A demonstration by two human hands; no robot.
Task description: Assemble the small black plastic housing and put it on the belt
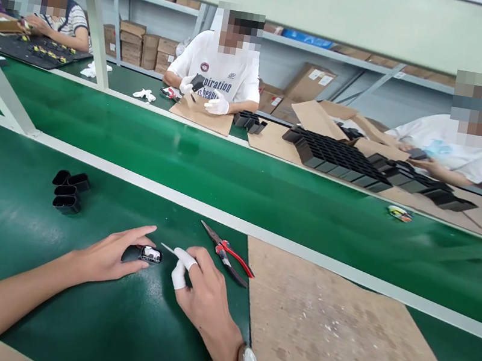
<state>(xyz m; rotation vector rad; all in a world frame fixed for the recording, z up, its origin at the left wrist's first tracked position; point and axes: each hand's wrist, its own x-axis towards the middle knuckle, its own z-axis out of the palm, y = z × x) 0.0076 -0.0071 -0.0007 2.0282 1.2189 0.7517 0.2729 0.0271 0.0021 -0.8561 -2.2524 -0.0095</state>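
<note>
My left hand (112, 256) rests on the green bench top and pinches a small black part with a white insert (149, 254) between thumb and fingers. My right hand (200, 293), with a white cot on one finger and a watch on the wrist, grips a thin pointed metal tool (168, 249) whose tip points at the small part. Red-handled pliers (229, 254) lie just beyond my right hand.
Three black sleeve housings (68, 192) sit to the left. A brown cardboard sheet (334, 342) lies at the right. Past the green conveyor belt (241, 180), three people work at trays of black housings (340, 159); shelves hold cardboard boxes (143, 46).
</note>
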